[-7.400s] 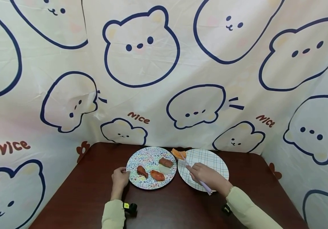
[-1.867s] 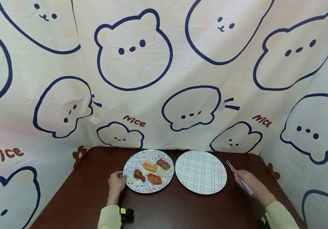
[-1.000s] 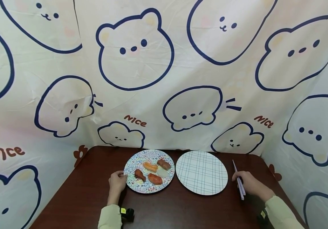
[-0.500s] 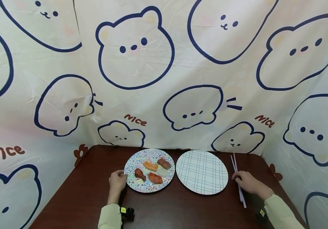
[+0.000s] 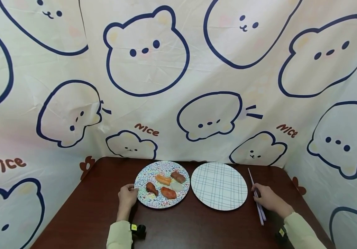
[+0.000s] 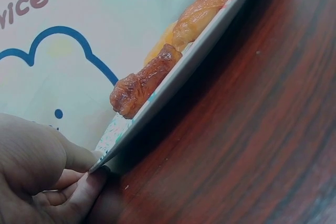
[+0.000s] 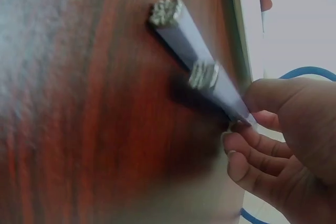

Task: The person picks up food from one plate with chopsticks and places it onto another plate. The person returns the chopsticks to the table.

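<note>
My left hand (image 5: 127, 197) pinches the left rim of a round plate with a colourful speckled pattern (image 5: 152, 169). In the left wrist view, thumb and fingers lie on either side of that rim. On the plate sit a brown drumstick (image 5: 152, 188), a reddish-orange wing-like piece (image 5: 168, 193), an orange-yellow piece (image 5: 163, 180), a brown sausage-like piece (image 5: 178, 177) and a pale translucent piece (image 5: 176, 186). At the right, my right hand (image 5: 268, 198) holds a pair of light purple chopsticks (image 5: 260, 211). Their thick square ends (image 7: 205, 75) point toward the right wrist camera, close to the tabletop.
A white plate with a blue-green grid (image 5: 219, 186) stands between the speckled plate and the right hand. The brown wooden table (image 5: 197, 228) runs back to a cream curtain (image 5: 147, 110) printed with cartoon bears, which also closes off both sides.
Earlier, the chopsticks carried the orange-yellow piece between the plates; it now lies on the speckled plate. My right hand moved right, and the chopsticks turned in it. My left hand stayed at the rim.
</note>
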Tool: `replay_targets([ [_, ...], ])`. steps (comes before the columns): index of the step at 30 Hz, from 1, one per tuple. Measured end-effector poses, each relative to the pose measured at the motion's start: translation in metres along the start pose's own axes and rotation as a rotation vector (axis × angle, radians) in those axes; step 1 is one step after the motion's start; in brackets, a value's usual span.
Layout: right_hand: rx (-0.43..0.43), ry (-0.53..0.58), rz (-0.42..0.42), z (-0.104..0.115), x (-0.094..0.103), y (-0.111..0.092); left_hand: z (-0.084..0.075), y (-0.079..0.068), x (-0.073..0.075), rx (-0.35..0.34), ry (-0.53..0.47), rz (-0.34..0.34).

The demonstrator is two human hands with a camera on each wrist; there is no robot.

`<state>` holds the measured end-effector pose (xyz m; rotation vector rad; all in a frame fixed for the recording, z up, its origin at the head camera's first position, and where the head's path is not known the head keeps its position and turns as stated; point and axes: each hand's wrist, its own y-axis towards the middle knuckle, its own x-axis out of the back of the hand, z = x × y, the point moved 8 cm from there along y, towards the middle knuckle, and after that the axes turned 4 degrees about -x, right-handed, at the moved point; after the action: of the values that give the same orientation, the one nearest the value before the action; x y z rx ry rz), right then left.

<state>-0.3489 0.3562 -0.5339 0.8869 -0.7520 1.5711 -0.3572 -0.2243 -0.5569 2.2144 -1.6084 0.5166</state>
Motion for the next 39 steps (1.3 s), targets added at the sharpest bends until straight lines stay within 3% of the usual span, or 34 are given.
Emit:
replay_targets([
  [15, -0.046, 0.000, -0.047, -0.001, 0.000, -0.007, -0.001, 0.000, 0.005, -0.009, 0.006, -0.018],
  [21, -0.146, -0.067, -0.039, -0.004, -0.001, -0.012, -0.001, -0.001, 0.004, -0.008, 0.004, -0.020],
  [26, -0.225, -0.165, 0.014, -0.003, 0.000, -0.017, 0.000, 0.000, 0.003, -0.007, 0.005, -0.027],
  [39, -0.173, -0.188, -0.003, -0.006, -0.004, -0.014, 0.000, -0.001, 0.000, -0.013, 0.000, -0.012],
])
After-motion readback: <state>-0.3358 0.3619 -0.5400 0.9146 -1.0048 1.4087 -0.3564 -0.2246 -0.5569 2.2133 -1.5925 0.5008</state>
